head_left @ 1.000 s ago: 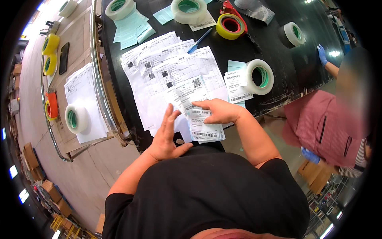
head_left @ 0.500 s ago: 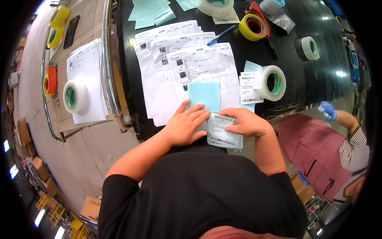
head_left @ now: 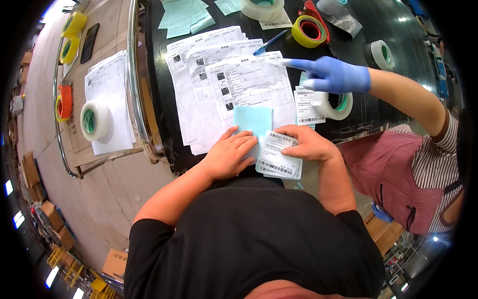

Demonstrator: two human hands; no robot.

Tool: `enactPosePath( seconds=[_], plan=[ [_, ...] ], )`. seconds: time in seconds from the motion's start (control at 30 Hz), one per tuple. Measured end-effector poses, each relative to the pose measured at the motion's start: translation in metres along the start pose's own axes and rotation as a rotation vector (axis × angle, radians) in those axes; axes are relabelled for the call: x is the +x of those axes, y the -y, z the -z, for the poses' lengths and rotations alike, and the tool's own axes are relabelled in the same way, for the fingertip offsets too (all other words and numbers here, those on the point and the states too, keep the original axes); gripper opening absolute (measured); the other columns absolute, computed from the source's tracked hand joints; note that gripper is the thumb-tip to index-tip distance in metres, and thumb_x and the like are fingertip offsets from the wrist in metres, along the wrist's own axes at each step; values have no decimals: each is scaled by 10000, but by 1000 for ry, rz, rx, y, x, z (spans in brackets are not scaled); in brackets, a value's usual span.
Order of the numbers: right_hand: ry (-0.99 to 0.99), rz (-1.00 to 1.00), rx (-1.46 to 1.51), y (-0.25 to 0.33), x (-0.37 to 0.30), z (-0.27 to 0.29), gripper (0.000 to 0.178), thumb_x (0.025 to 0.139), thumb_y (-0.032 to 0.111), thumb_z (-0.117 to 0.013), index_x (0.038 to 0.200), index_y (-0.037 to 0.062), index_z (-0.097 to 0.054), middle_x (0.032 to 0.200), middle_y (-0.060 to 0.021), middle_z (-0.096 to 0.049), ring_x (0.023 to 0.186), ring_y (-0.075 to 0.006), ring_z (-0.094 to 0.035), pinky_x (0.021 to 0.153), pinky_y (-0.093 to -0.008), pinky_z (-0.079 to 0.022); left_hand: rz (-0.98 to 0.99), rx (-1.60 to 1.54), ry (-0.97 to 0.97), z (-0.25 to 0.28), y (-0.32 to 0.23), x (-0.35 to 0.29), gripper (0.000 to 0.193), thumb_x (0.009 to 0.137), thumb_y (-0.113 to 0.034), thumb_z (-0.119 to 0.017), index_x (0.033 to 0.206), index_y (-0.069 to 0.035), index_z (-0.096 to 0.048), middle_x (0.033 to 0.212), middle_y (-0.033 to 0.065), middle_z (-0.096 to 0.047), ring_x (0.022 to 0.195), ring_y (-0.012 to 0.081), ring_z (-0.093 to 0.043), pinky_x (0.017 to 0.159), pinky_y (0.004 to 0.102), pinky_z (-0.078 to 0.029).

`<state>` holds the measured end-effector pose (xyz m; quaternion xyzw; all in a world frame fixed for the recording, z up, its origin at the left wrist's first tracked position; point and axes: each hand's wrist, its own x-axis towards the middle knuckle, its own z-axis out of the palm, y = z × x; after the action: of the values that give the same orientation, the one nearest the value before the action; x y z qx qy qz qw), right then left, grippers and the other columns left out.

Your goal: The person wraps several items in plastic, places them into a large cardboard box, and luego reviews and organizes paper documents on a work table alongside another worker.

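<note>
My right hand [head_left: 313, 143] grips a stack of printed labels [head_left: 280, 157] at the table's front edge, thumb on top and fingers behind. My left hand [head_left: 233, 154] lies with its fingers stretched out over the lower part of a pale blue slip [head_left: 253, 118], close beside the stack. Under that slip are several overlapping printed forms [head_left: 254, 79] with small dark pictures and grid lines. Just right of the forms, a white printed label [head_left: 309, 105] lies partly beneath a roll of clear tape [head_left: 342, 105].
A co-worker's blue-gloved hand [head_left: 331, 74] reaches in from the right, pointing over the forms. Behind are a blue pen [head_left: 269, 43], a red tape dispenser [head_left: 309, 31] and pale blue slips [head_left: 185, 19]. On the cart at left lie papers [head_left: 110, 82], tape [head_left: 94, 121] and a phone [head_left: 89, 42].
The co-worker's gloved hand has come in from the right and now hangs over the forms. The top label in my right hand has shifted and tilted on the stack. My left hand stays nearly still.
</note>
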<state>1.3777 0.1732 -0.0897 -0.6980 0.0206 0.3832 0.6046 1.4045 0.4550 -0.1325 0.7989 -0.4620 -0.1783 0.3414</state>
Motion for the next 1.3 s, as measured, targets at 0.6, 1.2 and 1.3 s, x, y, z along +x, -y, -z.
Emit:
enactPosePath(
  seconds=[0.6, 1.2, 1.3],
  plan=[
    [-286, 270, 380, 45, 20, -41, 547, 832, 74, -721, 1329, -47, -529, 1223, -119, -629, 1116, -189, -600, 962, -325, -484, 551, -1358, -237, 52, -25, 0, 506, 938, -154, -659, 1373, 28, -476, 1242, 151, -596, 1157, 203, -569, 982, 330, -469],
    [-373, 420, 609, 169, 254, 17, 294, 946, 57, -560, 1210, -71, -542, 1139, -157, -646, 1044, -231, -633, 943, -351, -500, 250, 248, -775, 264, 221, 90, 508, 838, -132, -713, 1317, -36, -572, 1351, 193, -550, 1198, 311, -556, 1010, 372, -456],
    [-443, 327, 455, 184, 307, 49, 274, 920, 49, -586, 1168, -66, -563, 1095, -161, -659, 985, -234, -647, 871, -354, -518, 501, 657, -467, 315, 250, 148, 524, 818, -207, -721, 1323, -143, -596, 1497, 144, -409, 1385, 351, -371, 1111, 429, -375]
  ],
)
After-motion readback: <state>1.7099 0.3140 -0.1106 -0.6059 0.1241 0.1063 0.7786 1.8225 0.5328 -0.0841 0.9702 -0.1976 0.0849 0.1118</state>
